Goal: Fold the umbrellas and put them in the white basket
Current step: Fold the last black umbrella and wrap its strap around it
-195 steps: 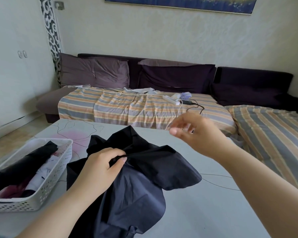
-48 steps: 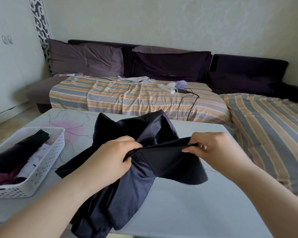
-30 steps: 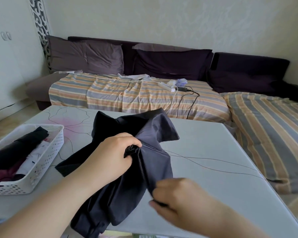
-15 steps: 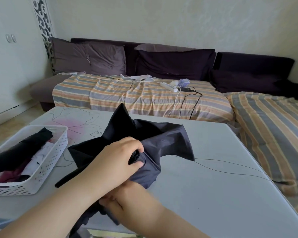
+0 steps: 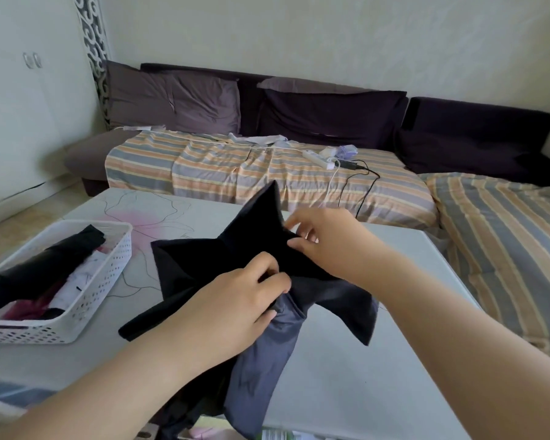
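On table point(image 5: 378, 376), black umbrella point(image 5: 254, 249) crumpled w/ flaps splayed, both hands pinching its fabric.

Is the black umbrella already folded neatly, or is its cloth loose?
Loose. The black umbrella has flaps sticking out in several directions, while the left hand and right hand gather its cloth.

Dark sofa point(image 5: 331, 115) (striped sheet point(image 5: 235, 169) over it) behind grey table point(image 5: 378, 360).

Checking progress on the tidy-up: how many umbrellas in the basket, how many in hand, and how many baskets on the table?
Umbrellas in the basket: 2 visible, black and white
Umbrella in hand: 1
Baskets: 1
Total: 4
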Demonstrator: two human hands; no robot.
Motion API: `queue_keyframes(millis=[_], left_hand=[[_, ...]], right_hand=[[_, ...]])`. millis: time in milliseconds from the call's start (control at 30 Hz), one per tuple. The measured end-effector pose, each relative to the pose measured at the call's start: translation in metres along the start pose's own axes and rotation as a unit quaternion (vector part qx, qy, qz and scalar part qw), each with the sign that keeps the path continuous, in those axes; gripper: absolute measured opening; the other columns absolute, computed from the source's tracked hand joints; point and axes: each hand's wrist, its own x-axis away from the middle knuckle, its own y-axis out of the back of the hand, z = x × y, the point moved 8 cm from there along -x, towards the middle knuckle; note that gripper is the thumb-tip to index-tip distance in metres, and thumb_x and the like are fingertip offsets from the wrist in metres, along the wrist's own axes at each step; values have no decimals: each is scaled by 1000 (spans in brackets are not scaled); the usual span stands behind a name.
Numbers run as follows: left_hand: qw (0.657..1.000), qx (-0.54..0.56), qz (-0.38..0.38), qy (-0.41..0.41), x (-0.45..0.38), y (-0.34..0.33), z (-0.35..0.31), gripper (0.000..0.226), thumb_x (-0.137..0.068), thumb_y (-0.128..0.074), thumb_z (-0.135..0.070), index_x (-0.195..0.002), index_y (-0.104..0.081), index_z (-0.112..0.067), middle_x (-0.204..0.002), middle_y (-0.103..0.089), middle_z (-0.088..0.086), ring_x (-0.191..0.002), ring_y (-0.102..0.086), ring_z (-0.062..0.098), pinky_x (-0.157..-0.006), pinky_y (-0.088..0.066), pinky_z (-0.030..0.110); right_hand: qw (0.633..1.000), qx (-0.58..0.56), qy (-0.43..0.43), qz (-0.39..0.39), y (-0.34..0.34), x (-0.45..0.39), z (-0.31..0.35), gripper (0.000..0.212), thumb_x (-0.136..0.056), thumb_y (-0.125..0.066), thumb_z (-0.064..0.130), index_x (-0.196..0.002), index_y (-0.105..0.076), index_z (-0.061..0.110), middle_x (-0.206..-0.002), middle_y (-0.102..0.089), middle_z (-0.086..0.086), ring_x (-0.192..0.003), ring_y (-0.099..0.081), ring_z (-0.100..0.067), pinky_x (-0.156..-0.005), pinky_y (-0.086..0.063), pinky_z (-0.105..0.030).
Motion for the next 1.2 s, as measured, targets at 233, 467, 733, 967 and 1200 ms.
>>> queue_keyframes(millis=[233, 467, 733, 967, 1200], left_hand=[[999, -8, -8, 48, -5, 0, 5, 71, -67, -80, -25, -123, -36, -18, -141, -25, -3, -41, -34, 8, -43, -42, 22], [999, 24, -27, 4, -11, -4, -4, 66, -70, -77, -25, -124, -39, -23, -137, -34, -15, -58, -53, 2, -53, -37, 7], [997, 21, -71, 17, -13, -2, 10, 30, -71, -78, -17, -98, -65, -14, -101, -61, -8, -60, -61, 10, -54, -53, 24], [994, 14, -81, 66, -15, 0, 18, 30, -67, -82, -12, -93, -69, -13, -94, -66, -8, -60, -65, 12, -57, -49, 20], [990, 31, -79, 113, -11, 1, 28, 30, -71, -79, -14, -100, -68, -16, -99, -65, -12, -74, -62, 5, -71, -38, 7]], right_hand=[[998, -64, 21, 11, -14, 34, 4, 15, -91, -62, 18, -103, -71, 16, -80, -59, 14, -66, -49, 4, -69, -35, -7], [991, -131, -6, 19, -21, 53, -4, 33, -92, -55, 5, -115, -68, 24, -96, -61, 20, -77, -50, 16, -75, -36, 2], [982, -44, -158, 98, -25, 82, -49, 37, -84, -51, 14, -115, -60, 32, -95, -60, 19, -85, -56, -8, -67, -46, -19], [968, -85, -225, -72, 18, 93, -73, 21, -82, -50, 9, -79, -59, 28, -80, -63, 11, -52, -55, -6, -38, -31, -13], [918, -288, -250, -112, -3, 97, -74, 31, -84, -46, -3, -84, -66, 21, -75, -73, 8, -65, -71, -9, -58, -53, -21]])
